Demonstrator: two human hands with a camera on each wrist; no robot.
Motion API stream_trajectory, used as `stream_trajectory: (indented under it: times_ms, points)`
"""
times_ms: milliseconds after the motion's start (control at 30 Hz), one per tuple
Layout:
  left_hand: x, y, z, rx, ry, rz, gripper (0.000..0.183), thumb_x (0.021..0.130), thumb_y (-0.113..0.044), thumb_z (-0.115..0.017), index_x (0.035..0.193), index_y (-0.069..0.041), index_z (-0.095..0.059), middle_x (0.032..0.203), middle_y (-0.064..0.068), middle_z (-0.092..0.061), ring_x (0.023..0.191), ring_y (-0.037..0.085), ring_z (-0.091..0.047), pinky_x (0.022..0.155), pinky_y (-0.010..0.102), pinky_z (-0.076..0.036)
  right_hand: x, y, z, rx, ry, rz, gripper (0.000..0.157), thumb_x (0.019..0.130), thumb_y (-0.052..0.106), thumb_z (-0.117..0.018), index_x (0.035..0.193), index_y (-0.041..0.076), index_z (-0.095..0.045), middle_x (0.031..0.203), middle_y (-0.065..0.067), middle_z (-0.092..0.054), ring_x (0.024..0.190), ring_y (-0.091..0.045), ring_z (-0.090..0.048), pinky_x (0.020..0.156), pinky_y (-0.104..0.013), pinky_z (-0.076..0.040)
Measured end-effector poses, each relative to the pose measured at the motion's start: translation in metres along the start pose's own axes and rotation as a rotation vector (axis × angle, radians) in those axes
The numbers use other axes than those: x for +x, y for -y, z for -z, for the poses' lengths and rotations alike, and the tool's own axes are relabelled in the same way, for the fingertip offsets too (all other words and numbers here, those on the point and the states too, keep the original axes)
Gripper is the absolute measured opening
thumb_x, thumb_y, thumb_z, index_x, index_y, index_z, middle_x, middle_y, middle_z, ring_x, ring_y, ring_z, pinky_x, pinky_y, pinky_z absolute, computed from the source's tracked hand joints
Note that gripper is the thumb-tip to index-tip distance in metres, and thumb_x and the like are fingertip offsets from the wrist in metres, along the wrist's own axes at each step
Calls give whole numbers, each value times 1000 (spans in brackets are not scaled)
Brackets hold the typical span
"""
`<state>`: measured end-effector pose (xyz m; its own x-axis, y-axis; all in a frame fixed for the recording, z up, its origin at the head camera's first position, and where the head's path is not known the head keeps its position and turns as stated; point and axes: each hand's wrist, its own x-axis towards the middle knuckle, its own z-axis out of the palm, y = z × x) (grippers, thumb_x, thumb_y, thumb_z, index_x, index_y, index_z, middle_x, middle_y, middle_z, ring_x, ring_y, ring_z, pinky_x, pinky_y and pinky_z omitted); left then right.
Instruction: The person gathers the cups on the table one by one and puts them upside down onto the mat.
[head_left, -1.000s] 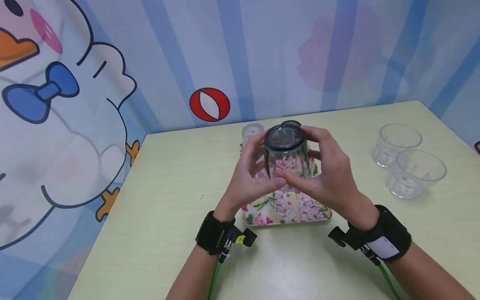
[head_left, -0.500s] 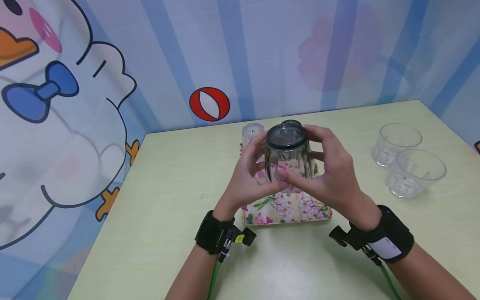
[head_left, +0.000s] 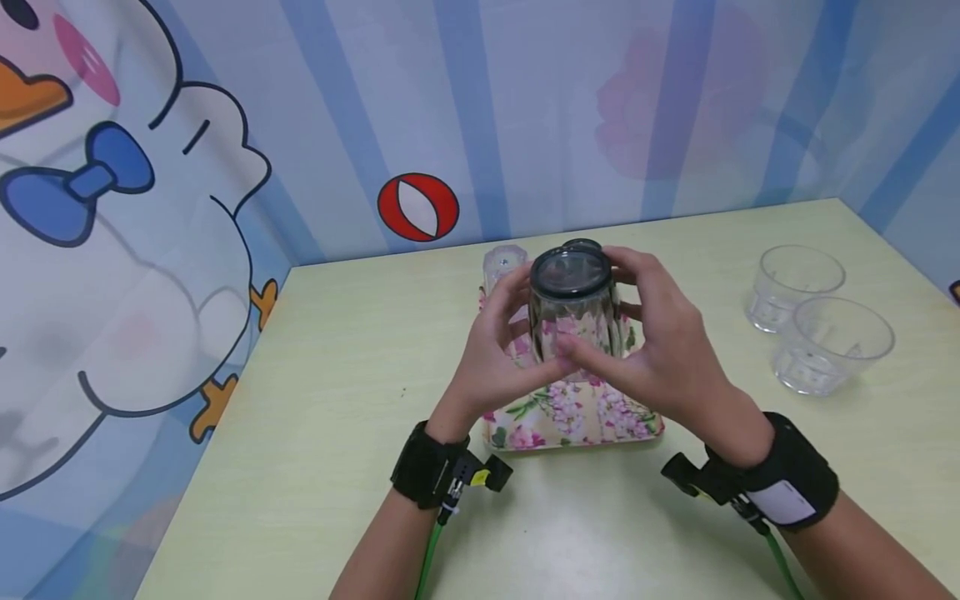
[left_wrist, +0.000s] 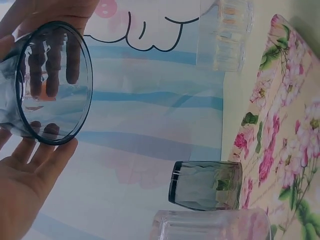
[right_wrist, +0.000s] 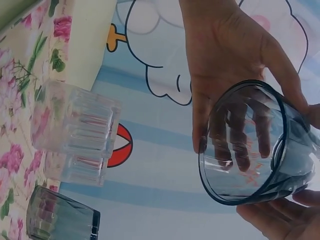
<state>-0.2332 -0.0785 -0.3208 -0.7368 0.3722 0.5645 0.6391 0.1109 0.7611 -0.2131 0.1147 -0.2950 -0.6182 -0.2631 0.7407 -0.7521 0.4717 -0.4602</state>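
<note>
Between both hands is a smoky grey drinking glass [head_left: 573,312], held upside down over a floral tray [head_left: 570,417] with its open rim downward. My left hand [head_left: 491,354] curves round its left side, thumb along the front. The right hand [head_left: 667,350] grips the opposite side, and the two thumbs meet in front. In the left wrist view the glass's rim [left_wrist: 90,90] faces the camera, with left-hand fingers [left_wrist: 45,172] close beside it. Seen from the right wrist, the glass [right_wrist: 300,160] has fingers showing through its wall.
Behind the held glass, a second smoky glass [left_wrist: 205,185] stands upside down on the tray, beside clear glasses [right_wrist: 75,122] at its left. Two clear tumblers [head_left: 795,287] stand upright on the table [head_left: 360,400] at the right. A patterned wall [head_left: 555,125] borders the back.
The glass stays almost where it was, held in both hands. My right wrist has shifted slightly outward to the right.
</note>
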Motion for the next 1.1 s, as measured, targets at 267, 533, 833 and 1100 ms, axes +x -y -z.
stream_trajectory:
  times_ms: [267,533,833,1100]
  points:
    - [-1,1,-4,90,-74,-1,93,75,-61,-68,148,-16,-33,139,12,-49,127,23,-51,105,35,-50,3,1,9,-23,18,-64,87,73,16,-81,146,7,-35,131,-18,-53,113,-31,-60,79,-44,-60]
    - [-1,5,-11,152,-91,14,90,71,-9,-83,147,-16,-34,141,9,-47,131,19,-48,108,33,-47,6,-4,13,-30,8,-60,72,73,14,-82,136,3,-50,123,-14,-59,108,-25,-61,73,-33,-61]
    - [5,2,-14,190,-46,84,94,73,-16,-83,149,-21,-29,147,4,-42,134,17,-44,113,32,-41,8,-12,14,-11,-18,-66,62,74,12,-81,130,4,-56,119,-13,-62,104,-22,-63,75,-14,-56]
    - [23,-8,-15,293,-49,149,90,75,-27,-82,149,-21,-30,147,2,-42,132,14,-45,113,36,-42,11,-21,20,19,1,-155,62,76,10,-79,134,7,-55,122,-13,-60,111,-26,-62,80,-30,-56]
